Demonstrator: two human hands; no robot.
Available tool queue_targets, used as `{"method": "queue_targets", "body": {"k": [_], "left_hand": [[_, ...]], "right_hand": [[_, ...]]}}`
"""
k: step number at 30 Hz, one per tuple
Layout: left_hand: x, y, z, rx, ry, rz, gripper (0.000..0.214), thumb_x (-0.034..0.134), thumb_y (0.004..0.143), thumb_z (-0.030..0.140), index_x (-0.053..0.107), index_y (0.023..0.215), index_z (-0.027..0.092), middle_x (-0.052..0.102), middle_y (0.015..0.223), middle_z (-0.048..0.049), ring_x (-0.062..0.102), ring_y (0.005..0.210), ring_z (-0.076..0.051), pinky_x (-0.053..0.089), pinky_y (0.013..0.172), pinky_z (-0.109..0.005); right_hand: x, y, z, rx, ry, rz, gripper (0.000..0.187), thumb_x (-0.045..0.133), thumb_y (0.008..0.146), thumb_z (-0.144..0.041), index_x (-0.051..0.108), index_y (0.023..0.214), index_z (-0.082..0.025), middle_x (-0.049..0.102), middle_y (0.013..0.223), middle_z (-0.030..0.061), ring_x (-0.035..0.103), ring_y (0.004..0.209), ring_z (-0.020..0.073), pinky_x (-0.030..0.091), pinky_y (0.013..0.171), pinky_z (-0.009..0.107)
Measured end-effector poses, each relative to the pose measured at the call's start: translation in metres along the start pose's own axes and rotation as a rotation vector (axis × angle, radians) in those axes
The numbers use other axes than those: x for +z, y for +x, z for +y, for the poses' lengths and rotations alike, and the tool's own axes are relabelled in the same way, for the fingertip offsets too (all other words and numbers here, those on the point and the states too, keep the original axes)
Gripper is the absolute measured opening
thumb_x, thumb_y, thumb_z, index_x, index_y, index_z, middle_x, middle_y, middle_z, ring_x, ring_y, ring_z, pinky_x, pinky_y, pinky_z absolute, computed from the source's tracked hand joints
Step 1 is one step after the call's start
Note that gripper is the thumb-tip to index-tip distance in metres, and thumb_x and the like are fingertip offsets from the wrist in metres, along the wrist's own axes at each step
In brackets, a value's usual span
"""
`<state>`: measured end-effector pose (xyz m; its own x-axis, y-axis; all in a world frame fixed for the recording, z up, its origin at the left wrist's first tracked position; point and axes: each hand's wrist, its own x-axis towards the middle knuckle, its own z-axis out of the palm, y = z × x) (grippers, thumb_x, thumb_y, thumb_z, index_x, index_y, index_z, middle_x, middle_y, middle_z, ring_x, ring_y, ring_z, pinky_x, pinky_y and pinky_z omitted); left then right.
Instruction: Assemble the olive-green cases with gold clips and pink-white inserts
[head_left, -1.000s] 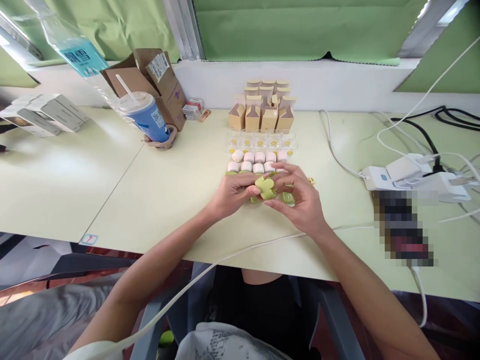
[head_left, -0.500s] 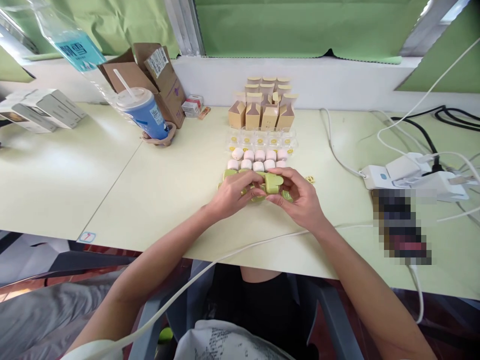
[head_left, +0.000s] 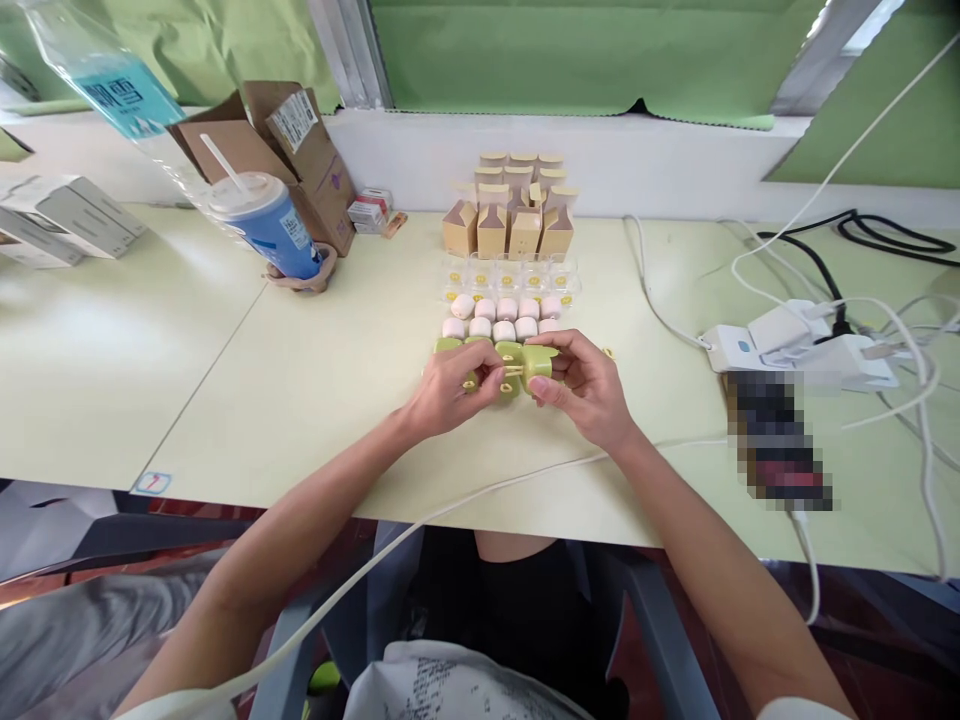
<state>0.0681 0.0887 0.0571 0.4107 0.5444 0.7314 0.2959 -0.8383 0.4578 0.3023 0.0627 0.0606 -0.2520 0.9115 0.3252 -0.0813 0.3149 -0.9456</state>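
Note:
My right hand [head_left: 589,395] is closed around a small green cover [head_left: 537,366] with a scalloped edge, held just above the table. Two thin yellow strands of a cord loop [head_left: 514,371] stretch from its left side to my left hand [head_left: 456,390], whose thumb and fingertips pinch their end. Beneath both hands lie more green covers [head_left: 448,345] with small yellow loops, partly hidden by my fingers. Right behind them stand two rows of small rounded pale pink-white pieces [head_left: 506,309]. A loose yellow loop [head_left: 608,353] rests beside my right hand.
Clear plastic pieces [head_left: 508,272] with yellow stickers and several small open cardboard boxes [head_left: 493,235] stand farther back. To the left are a blue cup [head_left: 281,240] and an open carton [head_left: 322,170]. A power strip [head_left: 739,350], a phone and a white cable [head_left: 480,497] are also there.
My left hand has drawn slightly away from the green cover, and the yellow cord now shows stretched between the hands. The whole view has shifted a little.

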Motion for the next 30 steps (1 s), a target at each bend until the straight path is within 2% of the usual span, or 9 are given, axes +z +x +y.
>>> {"method": "queue_targets", "body": {"k": [7,9,11,13,15,18,20,25,30], "left_hand": [[0.003,-0.001,0.006,-0.087,-0.044,0.012,0.019,0.065,0.107,0.021,0.062,0.088,0.021,0.07,0.077,0.0029,0.063,0.066,-0.009,0.048,0.065,-0.021],[0.001,0.0,0.005,-0.168,-0.073,0.003,0.023,0.063,0.111,0.028,0.063,0.09,0.021,0.072,0.078,0.0016,0.065,0.067,-0.01,0.05,0.067,-0.023],[-0.003,0.008,0.003,-0.248,-0.055,-0.04,0.027,0.058,0.115,0.033,0.065,0.092,0.021,0.074,0.082,-0.0005,0.065,0.07,-0.012,0.052,0.07,-0.025],[-0.007,0.025,0.002,-0.269,0.063,-0.169,0.028,0.057,0.115,0.033,0.069,0.094,0.019,0.076,0.087,-0.0035,0.068,0.078,-0.015,0.052,0.074,-0.028],[-0.005,0.049,0.004,-0.237,0.272,-0.413,0.024,0.062,0.113,0.029,0.074,0.094,0.018,0.078,0.093,-0.007,0.072,0.09,-0.021,0.05,0.076,-0.032],[0.011,0.081,0.01,-0.207,0.541,-0.805,0.013,0.072,0.106,0.024,0.08,0.099,0.018,0.081,0.105,-0.0123,0.075,0.107,-0.03,0.045,0.074,-0.035],[0.027,0.093,0.013,-0.162,0.643,-0.898,0.013,0.083,0.1,0.025,0.083,0.108,0.015,0.081,0.114,-0.0173,0.075,0.115,-0.034,0.045,0.074,-0.036],[0.047,0.096,0.013,-0.117,0.701,-0.908,0.031,0.061,0.099,-0.001,0.084,0.114,0.013,0.08,0.11,-0.0186,0.074,0.122,-0.033,0.039,0.068,-0.036],[0.02,0.107,0.014,-0.17,0.567,-0.846,0.014,0.069,0.099,0.01,0.081,0.095,0.016,0.08,0.104,-0.0144,0.074,0.104,-0.03,0.034,0.067,-0.037]], "right_hand": [[0.001,-0.001,0.001,-0.019,0.041,0.02,0.044,0.099,0.09,-0.05,0.076,0.12,-0.028,0.072,0.091,-0.0012,0.067,0.069,0.0141,0.06,0.058,0.028],[-0.005,0.002,0.008,-0.059,0.05,0.103,0.041,0.094,0.094,-0.055,0.075,0.119,-0.029,0.072,0.093,-0.0006,0.068,0.069,0.0145,0.06,0.057,0.028],[-0.018,0.007,0.016,-0.135,0.034,0.278,0.041,0.091,0.095,-0.059,0.074,0.117,-0.03,0.071,0.095,-0.0008,0.07,0.072,0.0149,0.061,0.06,0.028],[-0.035,0.014,0.024,-0.233,-0.006,0.463,0.042,0.094,0.091,-0.056,0.072,0.116,-0.031,0.071,0.098,-0.0017,0.074,0.078,0.0155,0.064,0.071,0.03],[-0.049,0.02,0.028,-0.297,-0.038,0.568,0.049,0.097,0.087,-0.052,0.071,0.124,-0.033,0.072,0.101,-0.0022,0.079,0.088,0.0181,0.067,0.085,0.035],[-0.056,0.023,0.03,-0.293,-0.087,0.628,0.053,0.095,0.087,-0.054,0.075,0.131,-0.033,0.076,0.113,0.0015,0.082,0.103,0.0242,0.068,0.1,0.045],[-0.052,0.022,0.03,-0.264,-0.143,0.655,0.047,0.094,0.088,-0.055,0.08,0.124,-0.03,0.08,0.121,0.005,0.082,0.11,0.0261,0.068,0.103,0.047],[-0.045,0.018,0.032,-0.257,-0.188,0.689,0.044,0.099,0.084,-0.05,0.081,0.116,-0.026,0.083,0.119,0.007,0.081,0.115,0.0265,0.068,0.107,0.05],[-0.057,0.019,0.033,-0.269,-0.188,0.714,0.048,0.101,0.084,-0.045,0.078,0.124,-0.032,0.077,0.121,0.0043,0.08,0.112,0.0253,0.069,0.107,0.051]]}}
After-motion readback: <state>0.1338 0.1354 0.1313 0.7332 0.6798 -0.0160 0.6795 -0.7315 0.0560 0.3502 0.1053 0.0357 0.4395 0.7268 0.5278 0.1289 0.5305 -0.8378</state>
